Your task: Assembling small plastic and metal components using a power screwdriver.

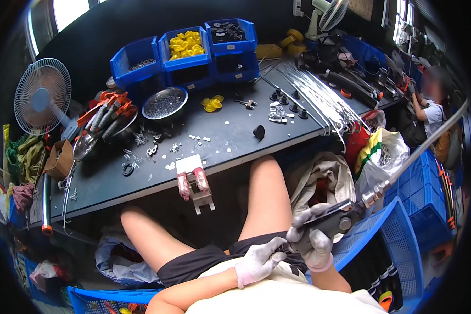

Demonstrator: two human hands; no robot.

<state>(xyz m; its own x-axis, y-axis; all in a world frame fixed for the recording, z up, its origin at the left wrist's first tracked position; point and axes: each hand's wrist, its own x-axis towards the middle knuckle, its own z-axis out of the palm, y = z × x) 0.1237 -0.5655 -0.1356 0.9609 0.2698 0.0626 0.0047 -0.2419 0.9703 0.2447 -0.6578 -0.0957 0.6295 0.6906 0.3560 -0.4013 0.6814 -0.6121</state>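
Note:
Both my hands wear whitish gloves and are close together over my lap. My right hand (318,250) is closed around a black housing (345,222), with the thumb along its near side. A long grey metal pole (424,149) runs from that housing up to the right. Beside its lower end, my left hand (257,263) has its fingers drawn together in a pinch; whatever small part lies between them is hidden. Ahead of my knees, a small white metal fixture (189,166) with two red-wrapped arms sticks out from the table edge.
The dark worktable (220,144) carries a steel bowl (165,103) of small hardware, yellow caps (212,103), black knobs and metal rods (319,94). Blue bins (184,49) stand behind. Blue crates (403,230) and sacks (324,178) crowd my right. Another person (434,104) sits at far right.

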